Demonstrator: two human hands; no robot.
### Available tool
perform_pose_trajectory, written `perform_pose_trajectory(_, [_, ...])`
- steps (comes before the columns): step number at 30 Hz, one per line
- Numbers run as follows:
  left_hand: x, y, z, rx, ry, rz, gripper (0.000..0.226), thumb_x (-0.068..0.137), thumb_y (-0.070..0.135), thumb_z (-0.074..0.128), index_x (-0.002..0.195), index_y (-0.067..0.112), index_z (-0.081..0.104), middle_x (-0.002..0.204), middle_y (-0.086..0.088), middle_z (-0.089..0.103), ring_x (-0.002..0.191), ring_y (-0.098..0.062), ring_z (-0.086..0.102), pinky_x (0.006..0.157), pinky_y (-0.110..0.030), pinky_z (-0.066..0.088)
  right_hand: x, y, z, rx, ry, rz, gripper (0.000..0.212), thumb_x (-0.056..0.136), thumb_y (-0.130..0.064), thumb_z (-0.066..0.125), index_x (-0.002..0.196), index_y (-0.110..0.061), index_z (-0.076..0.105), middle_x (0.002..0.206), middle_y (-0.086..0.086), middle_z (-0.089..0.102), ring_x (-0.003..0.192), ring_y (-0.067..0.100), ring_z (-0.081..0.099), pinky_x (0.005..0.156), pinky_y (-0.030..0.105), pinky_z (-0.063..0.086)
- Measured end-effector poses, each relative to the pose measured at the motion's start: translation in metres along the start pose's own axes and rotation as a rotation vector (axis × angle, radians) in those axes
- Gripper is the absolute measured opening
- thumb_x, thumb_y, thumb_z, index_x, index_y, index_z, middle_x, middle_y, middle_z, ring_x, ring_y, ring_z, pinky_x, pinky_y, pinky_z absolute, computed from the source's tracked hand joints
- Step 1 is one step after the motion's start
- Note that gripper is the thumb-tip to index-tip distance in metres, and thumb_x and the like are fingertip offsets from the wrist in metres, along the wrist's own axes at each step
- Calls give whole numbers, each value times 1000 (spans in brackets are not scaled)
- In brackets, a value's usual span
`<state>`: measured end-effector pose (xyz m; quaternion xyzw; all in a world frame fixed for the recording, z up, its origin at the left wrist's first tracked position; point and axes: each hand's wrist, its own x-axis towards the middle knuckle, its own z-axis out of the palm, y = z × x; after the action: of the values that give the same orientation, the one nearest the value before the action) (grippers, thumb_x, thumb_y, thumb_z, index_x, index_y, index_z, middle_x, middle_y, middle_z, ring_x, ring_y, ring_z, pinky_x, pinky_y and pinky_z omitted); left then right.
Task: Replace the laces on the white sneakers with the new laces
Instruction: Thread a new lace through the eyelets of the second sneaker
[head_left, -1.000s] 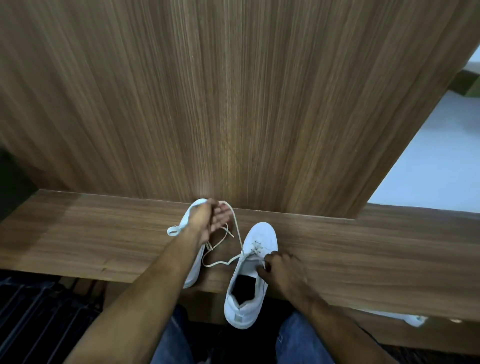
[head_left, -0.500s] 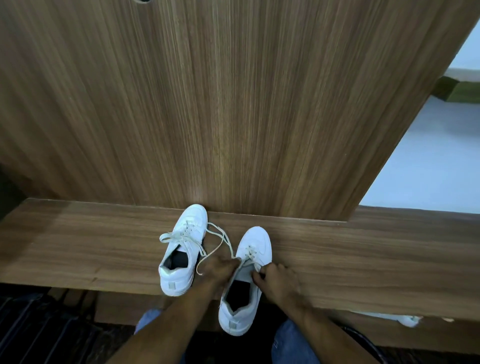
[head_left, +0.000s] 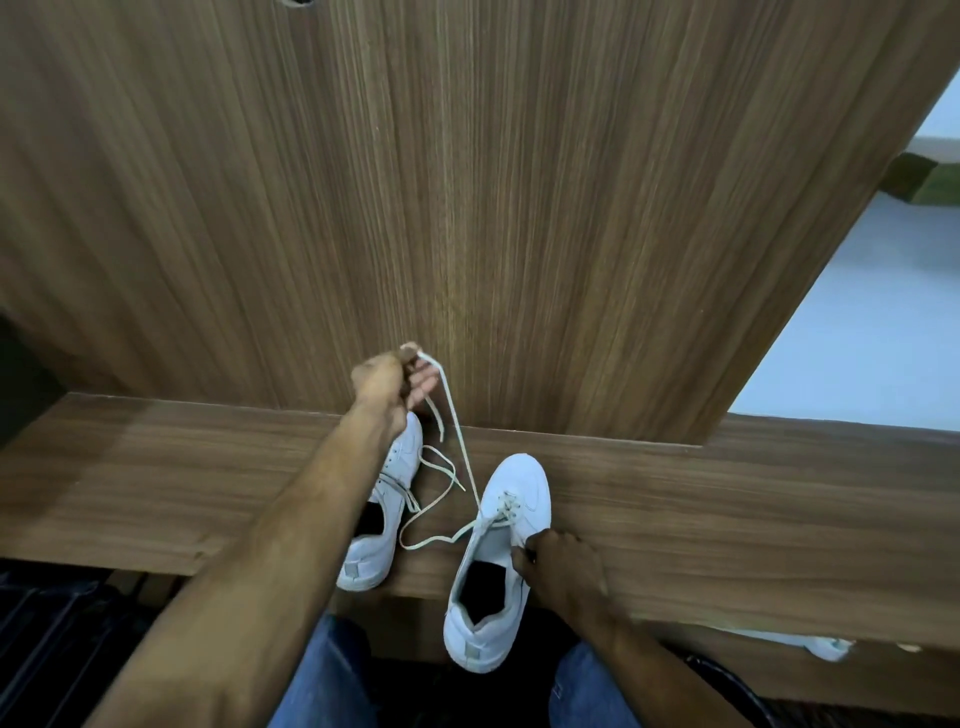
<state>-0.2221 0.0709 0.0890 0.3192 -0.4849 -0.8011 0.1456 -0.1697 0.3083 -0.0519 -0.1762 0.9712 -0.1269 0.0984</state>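
Two white sneakers stand on a low wooden ledge (head_left: 156, 483), toes toward the wooden wall panel. The right sneaker (head_left: 498, 561) overhangs the ledge's front edge and only its lowest eyelets are laced. My right hand (head_left: 558, 564) grips its right side by the tongue. My left hand (head_left: 395, 382) is raised above the left sneaker (head_left: 384, 519) and pinches the pale lace (head_left: 460, 441), which runs taut down to the right sneaker's eyelets. The lace's other end lies slack on the ledge between the shoes. My left forearm hides part of the left sneaker, which has its own loose lace.
A tall wooden panel (head_left: 467, 208) rises directly behind the ledge. To the right lies pale floor (head_left: 857, 338). My knees in blue jeans (head_left: 332, 675) are below the ledge. A white object (head_left: 826, 647) pokes out under the ledge at the right.
My left hand went from the right sneaker's eyelets up and away toward the wall, drawing the lace out taut. My right hand stayed on the right sneaker.
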Motion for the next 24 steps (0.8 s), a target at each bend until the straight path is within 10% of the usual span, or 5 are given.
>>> perform_pose_trajectory(8, [11,-20,-14,69,45,-80,9,93,14,56,85,14,60,53,2,63,57,-15,65,50,-24,53,1,1,2,3,-13,15,41,91,-47,42,89,-15,67,99,3,71,93,25,66,76,33,49])
perform_pose_trajectory(13, [-2,-89,-36,835,269,91,58,81,35,67,128,6,49,128,-19,54,117,-40,53,95,-46,45,1,3,5,11,3,9,42,90,-49,43,87,-14,66,95,4,71,91,25,67,74,31,48])
perform_pose_trajectory(16, [-20,-124,-36,1409,24,405,41,87,36,55,124,17,57,125,-11,53,120,-33,49,95,-42,44,1,4,5,21,-1,11,41,91,-48,44,86,-14,66,94,5,71,90,25,66,72,30,46])
perform_pose_trajectory(18, [-24,-143,-35,1572,-230,310,35,90,37,49,115,18,65,127,-8,57,121,-29,49,101,-40,40,0,4,4,30,-1,13,40,92,-47,44,86,-15,66,95,6,71,90,25,66,72,30,46])
perform_pose_trajectory(24, [-22,-155,-39,1415,-488,-17,42,83,36,47,109,7,64,116,-13,63,107,-26,59,89,-29,46,0,4,4,46,-13,32,41,91,-49,44,84,-14,66,96,6,71,92,25,66,74,31,47])
